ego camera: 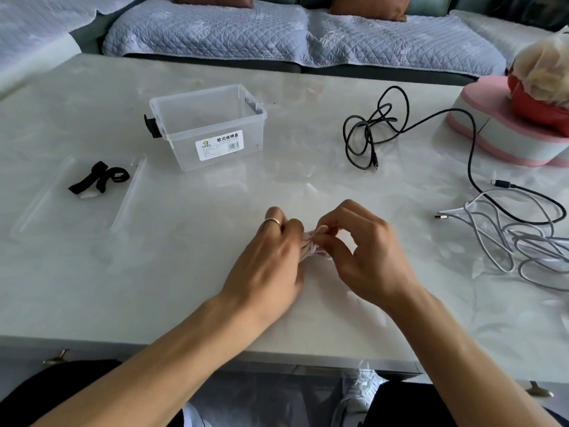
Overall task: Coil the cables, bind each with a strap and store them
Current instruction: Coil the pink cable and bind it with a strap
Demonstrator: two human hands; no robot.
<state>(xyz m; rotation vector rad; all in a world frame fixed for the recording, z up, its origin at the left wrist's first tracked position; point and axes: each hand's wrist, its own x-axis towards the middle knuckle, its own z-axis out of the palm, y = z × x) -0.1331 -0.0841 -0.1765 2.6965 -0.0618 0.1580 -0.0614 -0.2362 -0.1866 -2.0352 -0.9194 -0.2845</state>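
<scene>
Both hands held a small bundle of pale pink cable (309, 246) at the near middle of the table (191, 272), just above its surface. Left hand (271, 260), ring on one finger, curled round the bundle from the left; most of the coil was hidden behind it. Right hand (366, 248) pinched the bundle's upper end between thumb and forefinger, other fingers loosely bent.

Clear plastic storage box (207, 126) stood open, no lid, left of centre and farther back, label facing the person, black latch on its left end. Whether anything lay inside, could not tell. Black straps (100, 177) lay in a loose heap at far left, on a clear plastic sleeve (46, 195).

Black cable (369, 131) lay tangled at back right, uncoiled. White cable (523, 245) sprawled in loops at the right edge, a second black cable (471, 155) running across it. Pink-and-white heart-shaped box (498, 131) sat at far right. Sofa (215, 29) with quilted cover behind the table.
</scene>
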